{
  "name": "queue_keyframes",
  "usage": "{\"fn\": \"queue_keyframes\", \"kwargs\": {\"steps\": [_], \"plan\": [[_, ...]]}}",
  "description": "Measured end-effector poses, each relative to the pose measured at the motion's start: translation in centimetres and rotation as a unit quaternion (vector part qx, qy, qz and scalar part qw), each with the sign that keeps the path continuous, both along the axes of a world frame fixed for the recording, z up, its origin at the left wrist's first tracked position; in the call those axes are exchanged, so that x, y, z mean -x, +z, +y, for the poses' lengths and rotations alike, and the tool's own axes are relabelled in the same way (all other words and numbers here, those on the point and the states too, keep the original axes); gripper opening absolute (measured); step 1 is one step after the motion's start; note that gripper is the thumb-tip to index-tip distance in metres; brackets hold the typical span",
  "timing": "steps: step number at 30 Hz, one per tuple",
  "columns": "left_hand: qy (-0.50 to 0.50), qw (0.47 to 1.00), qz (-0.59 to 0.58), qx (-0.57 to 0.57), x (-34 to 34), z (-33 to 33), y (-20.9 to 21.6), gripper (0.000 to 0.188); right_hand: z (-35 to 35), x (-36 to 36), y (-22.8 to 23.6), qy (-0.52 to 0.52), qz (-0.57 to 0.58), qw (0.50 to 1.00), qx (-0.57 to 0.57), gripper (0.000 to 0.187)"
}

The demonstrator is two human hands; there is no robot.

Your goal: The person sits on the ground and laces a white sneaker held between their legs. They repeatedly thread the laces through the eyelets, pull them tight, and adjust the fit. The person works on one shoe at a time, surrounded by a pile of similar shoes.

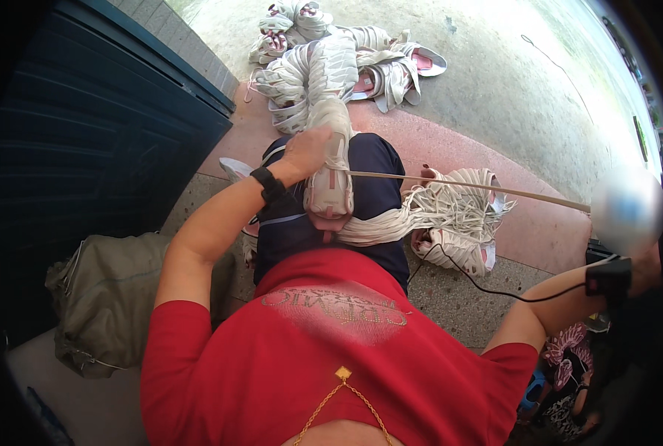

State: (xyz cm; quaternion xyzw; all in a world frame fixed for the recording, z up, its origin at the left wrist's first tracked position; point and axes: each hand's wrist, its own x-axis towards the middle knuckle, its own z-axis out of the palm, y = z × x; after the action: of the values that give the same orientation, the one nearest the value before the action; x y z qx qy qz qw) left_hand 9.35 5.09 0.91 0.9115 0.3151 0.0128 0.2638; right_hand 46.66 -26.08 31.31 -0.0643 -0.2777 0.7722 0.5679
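A: Where does the white shoe lie relative to your fingers?

B: It lies lengthwise over your dark trousers, its pink end toward your waist. Your left hand grips it from the left, fingers bent onto its upper side, though their tips are blurred.

A: And your right hand?

B: Out at the far right, well apart from the shoe. You have 1 pale cord stretched straight from the shoe toward that hand, its outer end lost in a blur. I cannot tell whether those fingers are pinching it or spread.

A: What else is around you?

B: A pile of white shoes beyond your knees, and a white strappy bundle just right of your lap, with loose strands trailing across your thigh toward the shoe.
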Motion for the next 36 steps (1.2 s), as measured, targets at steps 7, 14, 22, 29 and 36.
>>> {"fn": "queue_keyframes", "kwargs": {"steps": [7,14,22,29,36], "plan": [[-0.034,0.999,0.001,0.01,3.6,2.5,-4.6,0.029,15.5,15.3,-23.4,-0.287,-0.49,0.79,0.231,0.02],[0.047,0.957,-0.044,0.282,5.8,3.7,-1.3,0.023,18.4,28.6,-33.9,-0.224,-0.776,0.587,0.052,0.02],[0.116,0.924,-0.06,0.358,6.7,2.6,0.2,0.019,19.9,31.8,-35.9,-0.302,-0.839,0.452,0.027,0.017],[-0.003,0.998,-0.064,0.005,7.4,0.7,-2.5,0.014,21.4,31.2,-35.4,-0.194,-0.886,0.418,-0.049,0.011],[0.071,0.991,-0.027,-0.113,7.5,-0.1,-2.3,0.014,18.5,23.1,-23.2,-0.089,-0.478,0.871,0.075,0.015]]}}
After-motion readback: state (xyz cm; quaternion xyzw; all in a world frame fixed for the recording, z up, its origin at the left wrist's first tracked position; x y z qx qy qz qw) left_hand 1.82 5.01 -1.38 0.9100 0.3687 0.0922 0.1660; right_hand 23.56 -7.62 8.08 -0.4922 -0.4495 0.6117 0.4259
